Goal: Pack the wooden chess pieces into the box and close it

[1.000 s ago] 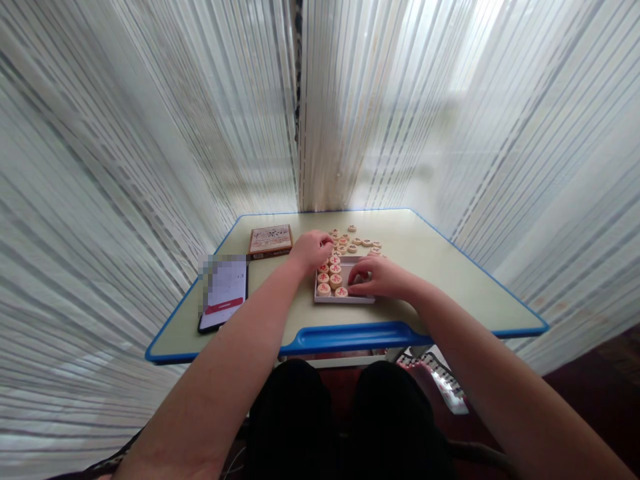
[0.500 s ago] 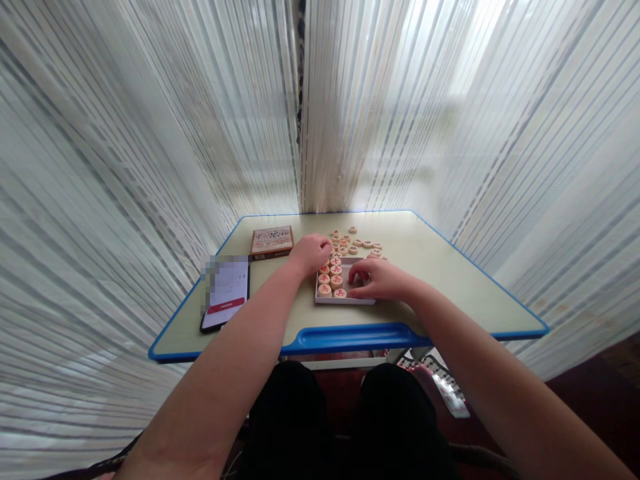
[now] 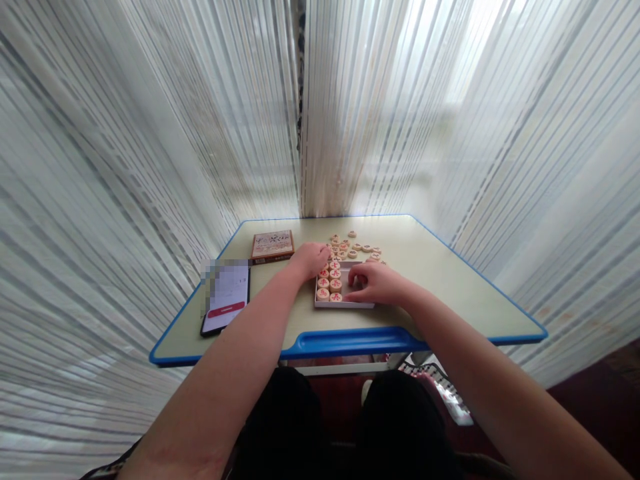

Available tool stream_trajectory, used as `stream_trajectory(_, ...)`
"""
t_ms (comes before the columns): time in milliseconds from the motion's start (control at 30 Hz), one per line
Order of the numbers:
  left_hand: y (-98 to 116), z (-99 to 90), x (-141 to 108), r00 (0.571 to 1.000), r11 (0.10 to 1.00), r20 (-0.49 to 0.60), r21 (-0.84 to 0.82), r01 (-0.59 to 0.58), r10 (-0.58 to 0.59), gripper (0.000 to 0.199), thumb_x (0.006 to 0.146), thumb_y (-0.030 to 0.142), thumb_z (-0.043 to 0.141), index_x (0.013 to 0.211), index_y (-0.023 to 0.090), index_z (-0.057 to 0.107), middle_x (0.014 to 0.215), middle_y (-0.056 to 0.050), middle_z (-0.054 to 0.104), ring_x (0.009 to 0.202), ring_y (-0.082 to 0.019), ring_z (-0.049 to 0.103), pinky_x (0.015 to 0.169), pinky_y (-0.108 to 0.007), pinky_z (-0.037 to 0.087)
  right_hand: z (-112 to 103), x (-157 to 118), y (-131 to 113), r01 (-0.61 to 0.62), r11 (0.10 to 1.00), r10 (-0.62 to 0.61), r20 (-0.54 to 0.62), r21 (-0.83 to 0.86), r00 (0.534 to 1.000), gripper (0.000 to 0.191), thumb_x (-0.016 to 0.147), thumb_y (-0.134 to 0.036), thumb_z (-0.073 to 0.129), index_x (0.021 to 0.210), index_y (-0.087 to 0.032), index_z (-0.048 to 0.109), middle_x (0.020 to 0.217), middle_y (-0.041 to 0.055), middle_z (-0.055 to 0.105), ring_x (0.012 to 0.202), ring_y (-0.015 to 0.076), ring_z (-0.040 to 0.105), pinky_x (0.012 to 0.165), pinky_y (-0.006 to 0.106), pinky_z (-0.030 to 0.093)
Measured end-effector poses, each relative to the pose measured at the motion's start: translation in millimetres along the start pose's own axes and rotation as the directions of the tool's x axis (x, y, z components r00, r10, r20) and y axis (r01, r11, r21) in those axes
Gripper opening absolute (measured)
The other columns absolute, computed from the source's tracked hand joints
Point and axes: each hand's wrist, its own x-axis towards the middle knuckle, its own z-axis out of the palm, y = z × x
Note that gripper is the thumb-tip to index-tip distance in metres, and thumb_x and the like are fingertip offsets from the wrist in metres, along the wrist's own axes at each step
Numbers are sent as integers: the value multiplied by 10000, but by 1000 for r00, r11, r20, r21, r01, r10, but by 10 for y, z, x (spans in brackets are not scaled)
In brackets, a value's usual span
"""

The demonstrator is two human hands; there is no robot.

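Observation:
A shallow white box (image 3: 360, 305) holds round wooden Chinese chess pieces with red characters, in two columns along its left side. My right hand (image 3: 377, 281) reaches into the box's right part, fingers bent and thumb apart from them. Its thumb tip is beside the nearest piece (image 3: 336, 297) of the second column. At the far left corner of the box is my left hand (image 3: 311, 259), its fingers curled together by the pieces there. Whatever those fingers hold is hidden.
Loose chess pieces (image 3: 353, 254) are scattered behind the box. A brown patterned box (image 3: 273, 245) lies at the back left, and a phone (image 3: 227, 297) with a lit screen is near the left edge. The desk has a blue front ledge (image 3: 355, 339). Pale curtains (image 3: 345, 120) hang beyond.
The nearest piece of the second column has shifted slightly left, against the first column. My right thumb moved with it. My left hand stays at the box's far left corner.

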Motion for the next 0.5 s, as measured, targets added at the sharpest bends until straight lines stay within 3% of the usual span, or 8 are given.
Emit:
stream_trajectory(100, 0, 4, 8, 1000, 1000, -6, -7, 1, -1, 401, 811, 278, 313, 780, 156, 694, 745, -69, 669, 712, -171, 554, 667, -260, 402, -21, -11, 11, 37, 999, -37, 7, 35, 999, 235, 645, -400, 630, 749, -189, 648, 656, 4, 554, 625, 129, 477, 564, 240, 346)
stream_trajectory(200, 1, 13, 15, 1000, 1000, -17, -18, 4, -5, 396, 806, 275, 319, 771, 156, 695, 729, -70, 668, 693, -172, 553, 649, -261, 400, -24, 30, 58, 62, 996, -55, -108, 63, 993, 134, 690, -240, 556, 756, -176, 653, 700, 13, 556, 677, 136, 496, 632, 251, 380)
stream_trajectory(333, -17, 39, 32, 1000, 999, -22, -38, -3, 2, 385, 799, 281, 329, 730, 158, 688, 747, -66, 673, 710, -166, 556, 646, -252, 393, -30, 253, 182, -45, 998, 57, -290, 50, 955, 325, 711, -119, 463, 969, -199, 645, 857, 38, 605, 769, 151, 521, 730, 276, 397)
stream_trajectory(500, -82, 86, 60, 999, 987, -31, -157, 26, -31, 374, 780, 277, 335, 688, 155, 677, 679, -53, 658, 649, -152, 547, 598, -244, 379, -73, 631, 357, -36, 974, -11, -207, -222, 978, 350, 755, -125, 446, 1014, -201, 668, 1113, 85, 597, 931, 217, 501, 860, 351, 343)
